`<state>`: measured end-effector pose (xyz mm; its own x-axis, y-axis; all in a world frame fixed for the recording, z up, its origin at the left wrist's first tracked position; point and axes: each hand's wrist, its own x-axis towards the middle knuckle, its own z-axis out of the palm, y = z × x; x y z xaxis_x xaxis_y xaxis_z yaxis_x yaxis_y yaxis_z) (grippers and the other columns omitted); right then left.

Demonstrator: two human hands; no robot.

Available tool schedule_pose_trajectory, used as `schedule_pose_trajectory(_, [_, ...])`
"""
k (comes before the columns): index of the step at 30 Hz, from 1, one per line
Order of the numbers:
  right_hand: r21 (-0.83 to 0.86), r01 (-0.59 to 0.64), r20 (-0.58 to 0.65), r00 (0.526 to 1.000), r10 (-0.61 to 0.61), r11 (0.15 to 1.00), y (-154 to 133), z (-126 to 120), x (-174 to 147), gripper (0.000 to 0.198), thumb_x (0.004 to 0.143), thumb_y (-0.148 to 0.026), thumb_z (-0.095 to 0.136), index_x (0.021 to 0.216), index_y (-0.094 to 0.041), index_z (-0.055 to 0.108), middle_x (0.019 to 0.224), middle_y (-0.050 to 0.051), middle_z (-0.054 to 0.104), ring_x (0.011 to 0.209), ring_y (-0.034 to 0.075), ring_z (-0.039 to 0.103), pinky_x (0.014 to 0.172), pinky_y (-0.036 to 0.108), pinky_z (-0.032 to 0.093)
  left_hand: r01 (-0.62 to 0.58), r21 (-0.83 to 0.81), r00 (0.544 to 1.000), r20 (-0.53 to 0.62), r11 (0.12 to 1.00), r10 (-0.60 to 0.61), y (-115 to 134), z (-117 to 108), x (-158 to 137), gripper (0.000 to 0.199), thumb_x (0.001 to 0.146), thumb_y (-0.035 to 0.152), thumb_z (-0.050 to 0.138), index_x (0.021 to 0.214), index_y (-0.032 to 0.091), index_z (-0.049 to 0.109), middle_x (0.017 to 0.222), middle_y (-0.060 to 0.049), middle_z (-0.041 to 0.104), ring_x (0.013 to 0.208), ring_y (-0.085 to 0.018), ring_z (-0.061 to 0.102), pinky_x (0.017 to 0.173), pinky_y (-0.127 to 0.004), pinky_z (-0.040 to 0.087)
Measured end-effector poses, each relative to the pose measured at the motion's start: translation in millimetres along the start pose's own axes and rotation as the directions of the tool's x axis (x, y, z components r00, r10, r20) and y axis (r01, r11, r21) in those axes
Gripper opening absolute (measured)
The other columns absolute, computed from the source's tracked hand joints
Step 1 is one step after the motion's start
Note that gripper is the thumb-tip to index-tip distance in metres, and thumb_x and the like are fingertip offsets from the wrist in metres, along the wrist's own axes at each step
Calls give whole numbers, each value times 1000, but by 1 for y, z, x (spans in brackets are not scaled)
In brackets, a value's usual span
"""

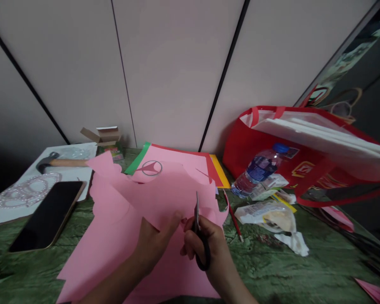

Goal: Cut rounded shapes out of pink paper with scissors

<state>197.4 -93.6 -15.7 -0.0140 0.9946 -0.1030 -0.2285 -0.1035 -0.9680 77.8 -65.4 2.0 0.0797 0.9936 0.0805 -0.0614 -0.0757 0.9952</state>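
Head view, right fingers (pixel 192 241) curled round scissors (pixel 196 223), long axis pointing forward, unclear what left fingers (pixel 171 226) hold

The green table (pixel 275 274) carries pink paper (pixel 110 236), a white sheet (pixel 76 173), a pencil (pixel 234 219) and a red bag (pixel 240 139).

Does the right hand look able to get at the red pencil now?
Probably yes: the red pencil lies just right of the right hand, its near end uncovered. The scissors in that hand could hamper a grip and may need setting down.
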Motion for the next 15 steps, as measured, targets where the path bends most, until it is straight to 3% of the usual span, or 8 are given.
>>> schedule_pose_trajectory(6, [7, -34, 36, 999, 34, 999, 3, -1, 3, 19, 64, -29, 67, 66, -17, 52, 44, -7, 49, 38, 8, 48, 38, 18, 38, -8, 117, 994, -110, 993, 21, 8, -1, 3, 10, 72, 25, 61, 73, 16, 62, 65, 0, 66, 62, -16, 63, 55, -24, 51])
schedule_pose_trajectory(10, [-11, -11, 3, 1000, 11, 1000, -4, -4, 5, 22, 60, -28, 70, 71, -16, 56, 52, -4, 54, 46, 10, 50, 44, 21, 40, 11, 114, 1000, -5, 993, -10, 13, -1, 2, 12, 74, 27, 59, 70, 16, 62, 59, -1, 65, 56, -18, 62, 52, -27, 52])
schedule_pose_trajectory(15, [-42, 15, -33, 999, -16, 999, -10, -7, 6, 26, 57, -32, 74, 62, -16, 54, 57, -2, 55, 53, 11, 48, 49, 23, 38, 24, 69, 992, 119, 997, -32, 16, 1, 0, 19, 78, 28, 54, 63, 18, 61, 52, -2, 63, 50, -18, 61, 50, -29, 52])
